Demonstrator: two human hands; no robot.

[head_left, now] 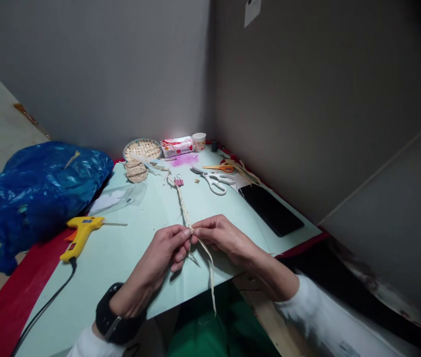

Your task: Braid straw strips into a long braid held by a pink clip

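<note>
A pale braided cord (182,203) of flat, straw-like strands runs from a pink binder clip (179,182) toward me over the table. My left hand (169,243) pinches the near end of the braid between thumb and fingers. Touching it from the other side, my right hand (220,235) pinches the same spot. One long loose strand (210,270) hangs from under my right fingers past the table's front edge. A shorter strand end shows below my left fingertips. The exact crossing of the strands is hidden by my fingers.
Left: yellow glue gun (84,235) with cord, blue plastic bag (43,183), clear plastic packet (117,198). Back: woven basket (142,148), coiled braid (136,171), tissue pack (178,146), paper cup (199,142). Right: white scissors (216,181), orange scissors (223,167), black phone (272,209). Grey walls enclose the table.
</note>
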